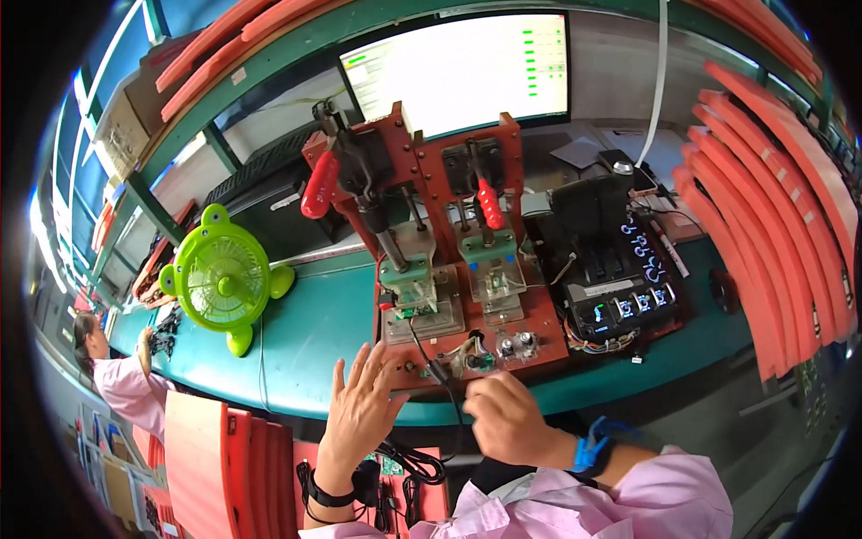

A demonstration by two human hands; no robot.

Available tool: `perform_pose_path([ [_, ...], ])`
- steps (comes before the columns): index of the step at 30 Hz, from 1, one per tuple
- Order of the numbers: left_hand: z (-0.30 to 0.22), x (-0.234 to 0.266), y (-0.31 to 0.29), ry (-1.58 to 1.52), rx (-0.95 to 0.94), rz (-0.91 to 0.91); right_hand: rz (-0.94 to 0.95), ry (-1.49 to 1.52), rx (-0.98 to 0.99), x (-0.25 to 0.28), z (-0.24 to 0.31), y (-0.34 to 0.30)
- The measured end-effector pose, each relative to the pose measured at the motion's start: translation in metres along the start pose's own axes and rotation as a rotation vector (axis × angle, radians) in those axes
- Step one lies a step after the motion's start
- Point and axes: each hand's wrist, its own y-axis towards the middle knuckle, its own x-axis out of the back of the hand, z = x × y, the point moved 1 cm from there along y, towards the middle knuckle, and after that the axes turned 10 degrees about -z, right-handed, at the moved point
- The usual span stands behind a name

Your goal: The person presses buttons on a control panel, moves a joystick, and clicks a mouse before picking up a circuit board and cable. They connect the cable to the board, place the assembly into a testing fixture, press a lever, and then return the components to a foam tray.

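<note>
Left hand point(362, 404) held open, fingers extended, palm turned down; nothing seen in it. Right hand point(512, 418) loosely curled; whether anything is gripped cannot be told. Between the two, a black cable point(438, 370) is seen, draped over the front edge of the red stand point(546, 316). Its long axis is slanted, from near the small green board point(411, 312) at upper left down past the edge of the counter point(305, 359). The lower run is placed closer to the right hand.
</note>
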Motion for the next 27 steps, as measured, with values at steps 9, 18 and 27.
perform_pose_path([
  [9,-0.020,0.005,0.034,0.117,-0.157,-0.077,0.330,0.158,0.046,-0.035,0.006,-0.004],
  [18,-0.025,-0.003,0.011,0.127,-0.160,-0.051,0.249,-0.085,-0.065,-0.028,-0.024,0.003],
  [27,-0.040,-0.002,0.010,0.324,-0.369,0.037,0.376,0.100,-0.245,-0.022,-0.027,-0.011],
])
